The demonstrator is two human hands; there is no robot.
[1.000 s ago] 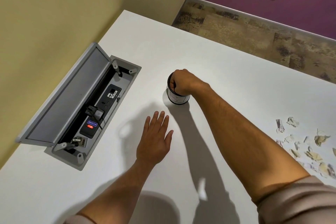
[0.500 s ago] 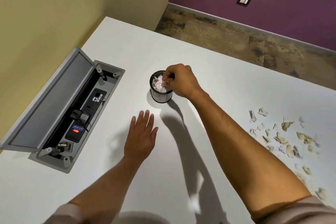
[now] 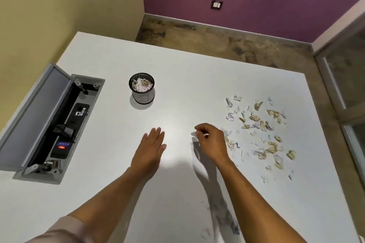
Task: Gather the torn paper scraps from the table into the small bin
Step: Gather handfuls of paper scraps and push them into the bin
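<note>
Left hand [image 3: 150, 149] lay flat on the white counter [image 3: 197, 85], fingers straight and close together, holding nothing. Right hand [image 3: 212, 140] hovered just above the surface a little to the right, fingers curled inward, thumb and forefinger tips drawn close; whether anything was pinched between them, impossible to tell. Cast a long dark shadow back along the forearm.

Just beside that right hand, to its right, sprawled the paper scraps [image 3: 260, 130]: a loose scatter of torn beige, white and faintly purple bits, nearest ones almost touching the knuckles, farthest out toward the counter's right edge. A few stray shreds [image 3: 227, 221] down near the right forearm, blurred.

Up and to the left of both hands, well apart from the scatter, stood the small bin [image 3: 141, 90], upright, round, dark-rimmed, already holding a heap of torn bits up near the rim.

Farther left, set into the counter, sat an open cable box [image 3: 59, 124], grey lid [image 3: 35, 112] tilted up toward the yellow wall, plugs and a small red light inside.

Beyond the far edge, mottled floor [image 3: 217, 41], purple wall with a socket [image 3: 216, 4]
</note>
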